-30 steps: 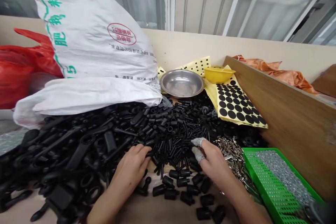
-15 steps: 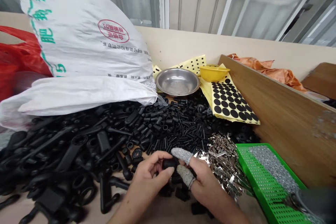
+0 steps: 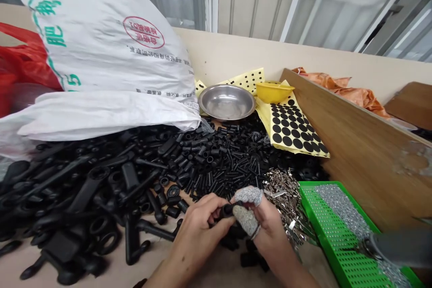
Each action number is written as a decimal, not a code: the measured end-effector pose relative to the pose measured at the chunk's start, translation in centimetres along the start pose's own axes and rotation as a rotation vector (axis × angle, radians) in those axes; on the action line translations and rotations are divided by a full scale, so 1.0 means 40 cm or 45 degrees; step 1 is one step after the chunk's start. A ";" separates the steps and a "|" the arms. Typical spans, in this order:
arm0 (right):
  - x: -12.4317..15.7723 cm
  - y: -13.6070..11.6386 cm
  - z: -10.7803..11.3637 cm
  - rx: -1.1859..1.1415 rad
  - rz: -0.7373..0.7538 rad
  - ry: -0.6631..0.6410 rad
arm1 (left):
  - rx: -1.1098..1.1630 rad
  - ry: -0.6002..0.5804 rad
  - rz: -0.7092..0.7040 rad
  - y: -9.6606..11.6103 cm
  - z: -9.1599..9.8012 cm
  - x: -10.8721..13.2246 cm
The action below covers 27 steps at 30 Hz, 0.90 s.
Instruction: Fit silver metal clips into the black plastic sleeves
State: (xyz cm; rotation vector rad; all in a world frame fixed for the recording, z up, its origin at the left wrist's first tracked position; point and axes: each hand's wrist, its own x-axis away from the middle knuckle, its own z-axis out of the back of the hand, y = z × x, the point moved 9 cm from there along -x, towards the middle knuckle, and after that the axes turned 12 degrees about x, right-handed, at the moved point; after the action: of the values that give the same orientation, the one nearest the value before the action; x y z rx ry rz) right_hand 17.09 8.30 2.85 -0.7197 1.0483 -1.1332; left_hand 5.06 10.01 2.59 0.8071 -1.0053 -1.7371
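Observation:
In front of me, my left hand (image 3: 201,229) pinches a small black hollow plastic part (image 3: 227,210) between thumb and forefinger. A round opening shows at its near end. From the other side my right hand (image 3: 265,222) closes on the same part, with grey knitted cots over its thumb and forefinger. My fingertips hide much of the piece. Small black sleeves (image 3: 173,211) lie left of my fingers, and black screws (image 3: 216,180) are heaped just beyond them. Several dark blocky pieces (image 3: 249,258) rest below my right hand.
Black lever-like parts (image 3: 131,238) cover the left. Metal clips (image 3: 283,193) and a green tray (image 3: 340,234) of small silver pieces lie right; a grey tool (image 3: 388,247) overhangs the tray. Behind stand a steel bowl (image 3: 227,103), yellow bowl (image 3: 274,93), sticker sheet (image 3: 295,128) and white sack (image 3: 111,40).
My right thumb and forefinger have closed in against the black part, and its round opening now shows. Both hands stay close together; the view has shifted slightly.

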 end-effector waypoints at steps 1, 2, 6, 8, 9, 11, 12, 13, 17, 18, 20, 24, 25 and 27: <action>0.002 -0.003 -0.003 0.039 0.018 -0.019 | -0.012 -0.007 -0.013 0.004 -0.001 0.000; 0.003 -0.008 -0.004 0.076 0.043 -0.034 | -0.020 -0.009 -0.024 0.006 0.000 0.001; 0.003 -0.031 0.001 0.205 0.138 -0.076 | -0.008 -0.043 -0.039 0.000 0.005 0.008; 0.002 -0.036 0.006 0.226 0.153 -0.082 | 0.028 -0.065 -0.054 -0.003 0.007 0.013; 0.002 -0.037 0.007 0.230 0.157 -0.082 | 0.053 -0.073 -0.066 -0.003 0.008 0.015; 0.003 -0.038 0.009 0.234 0.157 -0.089 | 0.121 -0.082 -0.099 0.000 0.010 0.018; 0.004 -0.037 0.009 0.234 0.148 -0.092 | 0.166 -0.088 -0.108 0.000 0.009 0.019; 0.004 -0.035 0.010 0.237 0.134 -0.097 | 0.219 -0.092 -0.103 -0.002 0.009 0.020; 0.010 -0.025 0.012 0.307 0.098 -0.107 | 0.622 0.008 0.137 -0.056 0.007 0.020; 0.013 -0.023 0.009 0.348 0.102 -0.120 | 0.748 0.050 0.215 -0.072 0.005 0.022; 0.021 -0.018 -0.003 0.455 0.113 -0.165 | 0.910 0.098 0.305 -0.088 -0.004 0.026; 0.030 -0.001 -0.024 0.689 0.076 -0.203 | 0.709 0.025 0.112 -0.041 -0.010 0.021; 0.029 0.000 -0.023 0.708 0.061 -0.190 | 0.642 -0.007 0.028 -0.022 -0.011 0.020; 0.026 -0.003 -0.019 0.678 0.041 -0.171 | 0.568 -0.059 -0.096 0.005 -0.015 0.020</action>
State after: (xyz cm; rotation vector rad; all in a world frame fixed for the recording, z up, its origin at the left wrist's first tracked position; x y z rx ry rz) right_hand 16.41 7.33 2.36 -0.3458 0.6007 -1.2465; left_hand 5.39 9.07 2.44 1.0983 -1.4377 -1.6197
